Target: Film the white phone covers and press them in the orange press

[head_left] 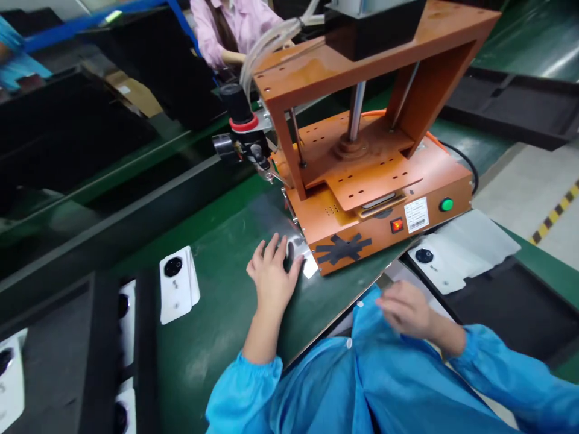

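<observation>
My left hand lies on the green bench with its fingers spread, beside the left front corner of an orange press. Its fingertips are next to a shiny clear film, which they may be touching. In front of my blue smock, my right hand is raised, blurred, with its fingers curled together. Whatever they may hold is hidden. Just beyond that hand, a white phone back cover with a round black camera ring lies partly under a pale translucent sheet.
More white covers lie stacked on the bench at left. Black trays hold others at the left edge. A black tray is at right. A regulator juts from the press. Across the bench sits a person in pink.
</observation>
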Tool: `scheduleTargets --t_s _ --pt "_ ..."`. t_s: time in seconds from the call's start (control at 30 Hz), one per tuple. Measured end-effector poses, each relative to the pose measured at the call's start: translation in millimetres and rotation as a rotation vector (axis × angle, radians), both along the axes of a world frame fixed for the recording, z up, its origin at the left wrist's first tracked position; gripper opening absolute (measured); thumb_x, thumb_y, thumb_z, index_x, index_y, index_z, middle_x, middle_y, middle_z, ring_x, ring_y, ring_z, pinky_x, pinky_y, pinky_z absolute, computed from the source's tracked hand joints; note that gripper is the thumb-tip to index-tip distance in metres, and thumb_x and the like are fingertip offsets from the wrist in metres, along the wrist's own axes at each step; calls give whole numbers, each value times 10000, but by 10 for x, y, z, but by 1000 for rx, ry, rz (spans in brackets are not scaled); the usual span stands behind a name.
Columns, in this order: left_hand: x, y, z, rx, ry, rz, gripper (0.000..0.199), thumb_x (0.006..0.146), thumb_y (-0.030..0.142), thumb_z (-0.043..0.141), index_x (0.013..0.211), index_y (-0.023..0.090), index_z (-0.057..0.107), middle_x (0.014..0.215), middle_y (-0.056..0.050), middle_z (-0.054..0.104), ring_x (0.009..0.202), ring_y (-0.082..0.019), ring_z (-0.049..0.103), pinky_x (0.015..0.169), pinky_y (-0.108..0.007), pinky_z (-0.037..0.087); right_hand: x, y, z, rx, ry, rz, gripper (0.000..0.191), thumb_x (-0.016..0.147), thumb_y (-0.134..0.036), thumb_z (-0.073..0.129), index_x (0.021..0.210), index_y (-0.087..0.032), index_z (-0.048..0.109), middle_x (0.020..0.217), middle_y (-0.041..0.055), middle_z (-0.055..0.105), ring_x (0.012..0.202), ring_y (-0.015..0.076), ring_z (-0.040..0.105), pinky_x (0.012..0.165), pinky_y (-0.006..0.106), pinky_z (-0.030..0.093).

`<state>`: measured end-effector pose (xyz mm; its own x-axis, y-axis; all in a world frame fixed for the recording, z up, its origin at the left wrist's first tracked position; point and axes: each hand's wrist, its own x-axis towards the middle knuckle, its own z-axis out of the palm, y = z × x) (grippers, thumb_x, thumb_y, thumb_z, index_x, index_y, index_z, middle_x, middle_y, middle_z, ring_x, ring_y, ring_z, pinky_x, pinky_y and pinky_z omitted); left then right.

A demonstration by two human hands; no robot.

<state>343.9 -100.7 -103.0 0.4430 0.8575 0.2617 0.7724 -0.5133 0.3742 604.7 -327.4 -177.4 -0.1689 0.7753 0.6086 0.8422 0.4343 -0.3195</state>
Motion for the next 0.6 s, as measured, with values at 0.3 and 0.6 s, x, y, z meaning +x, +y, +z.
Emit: scheduleTargets --t_s 0.3,0.6 --pt "-167 -73 183 35 0 54 338 1003 419 526 1282 292 668 1345 -56 689 1353 -319 512 1094 -551 300 -1078 915 481 101 26 296 278 869 -162 526 1070 -269 685 834 39 707 707 198 626 564 363 530" --pt "-950 -759 3 -217 5 -177 710 949 419 636 1570 273 324 1598 -122 430 1478 -303 394 1197 -550 299 -1009 865 329 21 -62 345 235 935 -205 529 1140 -205 644 841 32 691 711 170 598 593 326 483"
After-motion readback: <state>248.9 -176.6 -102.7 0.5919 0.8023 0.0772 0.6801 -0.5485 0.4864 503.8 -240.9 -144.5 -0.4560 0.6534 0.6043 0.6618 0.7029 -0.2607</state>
